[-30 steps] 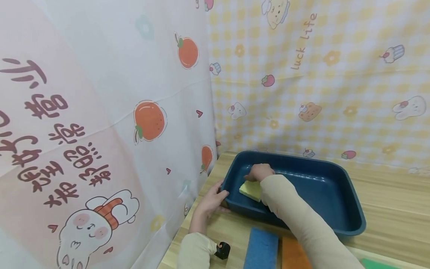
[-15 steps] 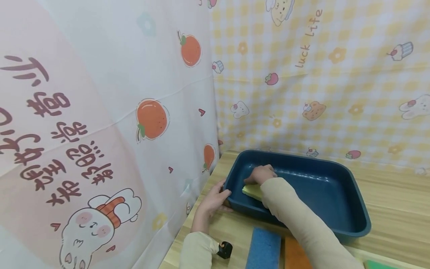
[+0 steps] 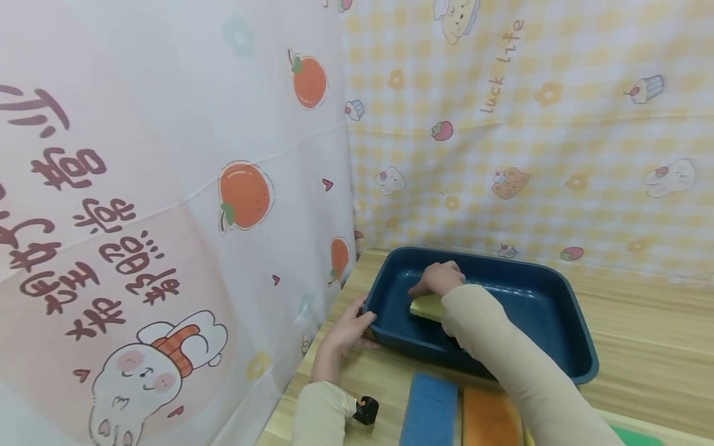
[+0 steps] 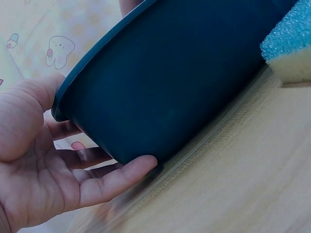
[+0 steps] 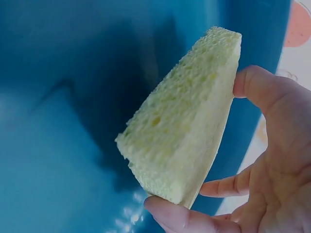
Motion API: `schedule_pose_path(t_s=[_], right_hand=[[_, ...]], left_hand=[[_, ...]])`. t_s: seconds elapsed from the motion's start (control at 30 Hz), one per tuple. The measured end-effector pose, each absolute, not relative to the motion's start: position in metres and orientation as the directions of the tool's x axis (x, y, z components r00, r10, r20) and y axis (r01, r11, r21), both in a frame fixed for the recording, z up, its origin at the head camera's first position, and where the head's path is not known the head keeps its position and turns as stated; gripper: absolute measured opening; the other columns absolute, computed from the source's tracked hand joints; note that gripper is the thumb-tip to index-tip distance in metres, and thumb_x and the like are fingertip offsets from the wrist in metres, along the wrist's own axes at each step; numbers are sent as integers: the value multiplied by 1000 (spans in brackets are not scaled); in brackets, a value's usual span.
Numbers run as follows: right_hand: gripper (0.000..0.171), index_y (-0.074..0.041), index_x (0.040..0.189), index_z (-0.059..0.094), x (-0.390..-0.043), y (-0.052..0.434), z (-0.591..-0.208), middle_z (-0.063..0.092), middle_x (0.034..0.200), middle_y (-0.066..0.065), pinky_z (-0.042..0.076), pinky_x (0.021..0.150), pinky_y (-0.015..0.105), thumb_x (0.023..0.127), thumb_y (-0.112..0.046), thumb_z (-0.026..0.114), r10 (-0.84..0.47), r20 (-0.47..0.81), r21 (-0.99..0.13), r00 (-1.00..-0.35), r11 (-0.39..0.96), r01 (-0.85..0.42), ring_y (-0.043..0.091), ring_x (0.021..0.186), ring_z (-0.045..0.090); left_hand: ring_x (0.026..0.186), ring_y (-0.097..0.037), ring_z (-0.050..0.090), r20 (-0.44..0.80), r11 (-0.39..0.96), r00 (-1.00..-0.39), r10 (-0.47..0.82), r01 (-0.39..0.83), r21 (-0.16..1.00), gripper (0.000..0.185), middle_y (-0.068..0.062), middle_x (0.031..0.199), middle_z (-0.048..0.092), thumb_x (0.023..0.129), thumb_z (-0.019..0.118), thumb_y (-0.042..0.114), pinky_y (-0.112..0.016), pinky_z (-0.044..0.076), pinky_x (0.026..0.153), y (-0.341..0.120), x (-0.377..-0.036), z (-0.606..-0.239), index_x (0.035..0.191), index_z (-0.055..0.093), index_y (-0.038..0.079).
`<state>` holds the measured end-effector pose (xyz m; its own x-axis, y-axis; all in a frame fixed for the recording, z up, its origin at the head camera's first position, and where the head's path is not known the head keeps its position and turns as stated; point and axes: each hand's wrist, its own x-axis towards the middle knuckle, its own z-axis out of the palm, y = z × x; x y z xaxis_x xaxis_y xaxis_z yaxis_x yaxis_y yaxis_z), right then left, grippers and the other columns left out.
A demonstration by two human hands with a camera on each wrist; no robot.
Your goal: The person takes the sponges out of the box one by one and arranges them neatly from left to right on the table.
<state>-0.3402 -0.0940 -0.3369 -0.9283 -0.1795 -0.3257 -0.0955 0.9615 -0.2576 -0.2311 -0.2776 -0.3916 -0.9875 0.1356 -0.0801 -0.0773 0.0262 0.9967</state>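
A deep blue rectangular basin (image 3: 535, 322) stands on the wooden table. My left hand (image 3: 343, 331) holds its left end; in the left wrist view the thumb (image 4: 41, 92) is at the rim and the fingers lie against the outer wall and near its base. Inside the basin's left part, my right hand (image 3: 440, 279) pinches a pale yellow sponge (image 5: 184, 111) between thumb and fingers. The right wrist view shows the sponge tilted over the blue surface, its shadow beside it. My right sleeve covers part of the sponge and the basin's front wall in the head view.
In front of the basin lie a blue sponge (image 3: 429, 409) and an orange sponge (image 3: 491, 418) side by side. A green piece (image 3: 636, 435) shows at the lower right edge. Printed cloths (image 3: 268, 260) hang at the left and behind.
My right hand has moved a little to the right inside the basin with the yellow sponge, whose top face shows less now. The left hand stays at the basin's end. The head view shifts slightly.
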Motion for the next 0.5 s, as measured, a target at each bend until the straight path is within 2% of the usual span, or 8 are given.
schedule_pose_path(t_s=[0.13, 0.23, 0.37, 0.5], right_hand=[[81, 10, 125, 41, -331, -82, -316, 26, 119, 42, 44, 78, 51, 76, -51, 60, -142, -356, -225, -923, 972, -63, 46, 95, 40], [71, 6, 119, 49, -330, -68, -312, 31, 116, 38, 43, 74, 49, 76, -50, 60, -150, -355, -221, -923, 972, -73, 41, 90, 40], [63, 2, 109, 55, -327, -48, -310, 36, 105, 29, 43, 69, 46, 74, -49, 62, -154, -344, -229, -926, 970, -76, 37, 86, 40], [63, 3, 108, 52, -320, -28, -308, 35, 96, 23, 44, 64, 41, 73, -48, 64, -147, -335, -237, -931, 969, -68, 34, 82, 43]], left_hand=[[103, -34, 49, -76, 25, -986, 146, -74, 997, 52, -25, 129, 34, 89, 41, 7, -53, 51, 62, -277, -231, -391, 139, 29, 6], [106, -36, 47, -79, 31, -987, 143, -75, 997, 52, -25, 131, 33, 89, 40, 7, -53, 51, 63, -278, -230, -391, 139, 28, 5], [107, -37, 46, -76, 37, -987, 140, -71, 997, 52, -26, 130, 32, 88, 40, 7, -52, 51, 63, -279, -232, -394, 139, 28, 5], [107, -36, 46, -76, 37, -987, 140, -71, 997, 52, -26, 129, 33, 87, 40, 7, -52, 51, 63, -277, -232, -394, 138, 29, 4]])
